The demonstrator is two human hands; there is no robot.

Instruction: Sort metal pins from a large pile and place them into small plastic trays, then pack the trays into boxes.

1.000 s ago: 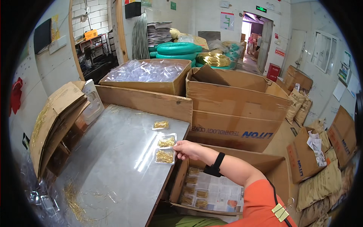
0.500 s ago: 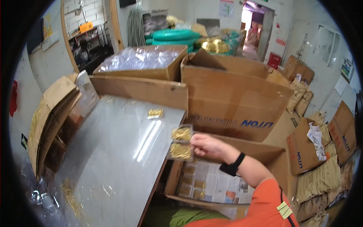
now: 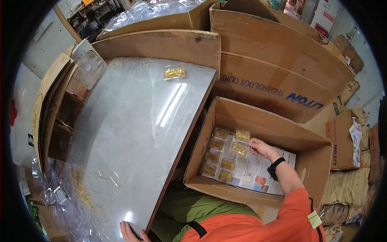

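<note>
My right hand [image 3: 261, 148] reaches into an open cardboard box [image 3: 266, 109] at my right. Its fingers pinch the edge of a clear plastic pack [image 3: 240, 142] with two compartments of thin gold-coloured pins. Left of that pack, several similar gold-filled packs [image 3: 217, 155] lie in rows on the box floor, beside a printed newspaper sheet [image 3: 278, 177]. My left hand [image 3: 134, 234] rests at the near edge of the grey tabletop [image 3: 133, 121], partly cut off by the picture's lower rim. Its fingers lie apart, with nothing in them.
One gold-filled pack [image 3: 175, 73] sits at the table's far end. Loose gold pins [image 3: 80, 189] are heaped at the near left. A white fan [image 3: 88, 66] and cardboard pieces [image 3: 52, 109] line the left side. A large carton [image 3: 278, 60] stands behind the box.
The view has tilted down. My right hand has carried the two-compartment pack from beside the table edge down into the box. My left hand has come into view at the table's near edge.
</note>
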